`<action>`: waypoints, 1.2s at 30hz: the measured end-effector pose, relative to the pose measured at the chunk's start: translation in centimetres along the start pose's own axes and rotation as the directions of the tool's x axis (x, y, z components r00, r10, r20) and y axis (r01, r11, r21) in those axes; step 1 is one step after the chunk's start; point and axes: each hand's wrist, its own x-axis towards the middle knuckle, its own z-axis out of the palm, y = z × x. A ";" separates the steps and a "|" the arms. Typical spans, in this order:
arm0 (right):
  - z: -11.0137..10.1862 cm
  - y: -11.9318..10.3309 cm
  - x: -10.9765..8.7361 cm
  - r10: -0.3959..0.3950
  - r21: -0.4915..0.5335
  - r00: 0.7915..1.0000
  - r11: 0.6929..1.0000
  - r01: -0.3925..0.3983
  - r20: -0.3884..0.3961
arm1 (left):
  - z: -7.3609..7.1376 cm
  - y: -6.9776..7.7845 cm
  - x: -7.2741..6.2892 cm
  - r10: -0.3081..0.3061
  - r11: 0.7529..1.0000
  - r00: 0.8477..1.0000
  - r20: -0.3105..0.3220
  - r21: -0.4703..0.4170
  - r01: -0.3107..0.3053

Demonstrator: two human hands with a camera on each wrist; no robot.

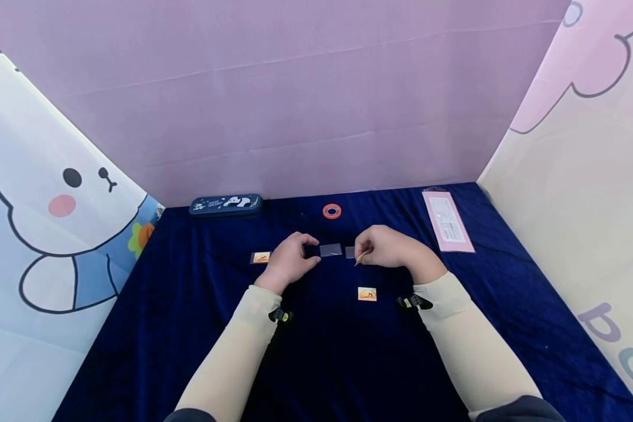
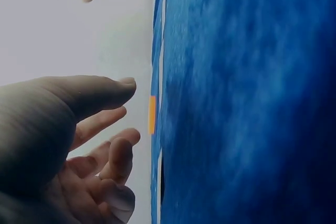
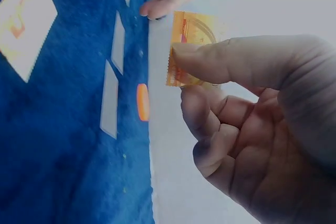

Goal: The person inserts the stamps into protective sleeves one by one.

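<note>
My right hand (image 1: 385,246) pinches a small orange-yellow stamp (image 3: 191,30) with a toothed edge between thumb and fingertips. In the head view that stamp is seen nearly edge-on. My left hand (image 1: 291,258) hovers low over the cloth, thumb and fingers parted, with nothing visible between them. Just right of its fingertips lies a clear plastic rectangle (image 1: 330,250). A second clear rectangle (image 1: 350,252) lies partly behind the right hand. Another stamp (image 1: 367,294) rests flat on the cloth, nearer to me. Left of the left hand is a stamp with a dark or clear border (image 1: 261,257).
A dark blue cloth (image 1: 316,363) covers the table. At the back stand a blue panda pencil case (image 1: 225,204) on the left and an orange-red tape roll (image 1: 332,211) mid-table. A pink flat pack (image 1: 448,221) lies at the right. Fabric walls enclose three sides.
</note>
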 end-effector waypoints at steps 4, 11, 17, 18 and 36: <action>-0.9 0.6 -0.5 0.000 -0.014 0.998 1.000 -0.001 -0.063 | 0.2 0.8 -0.3 0.025 0.999 0.998 0.061 0.028 -0.027; -2.1 0.8 -1.3 0.043 0.003 0.990 0.999 -0.043 -0.133 | 0.4 1.5 -0.7 0.056 0.992 0.977 0.206 0.098 -0.078; -2.7 0.7 -1.8 0.061 0.004 0.986 0.998 -0.061 -0.154 | 0.3 1.5 -0.7 0.073 0.985 0.977 0.202 0.141 -0.103; -2.7 0.7 -1.8 0.065 0.006 0.986 0.998 -0.065 -0.155 | 0.3 1.5 -0.7 0.077 0.983 0.978 0.192 0.148 -0.107; -4.0 0.7 -2.7 0.105 0.006 0.963 0.994 -0.107 -0.247 | 0.6 1.2 -0.7 0.110 0.987 0.975 0.192 0.093 -0.130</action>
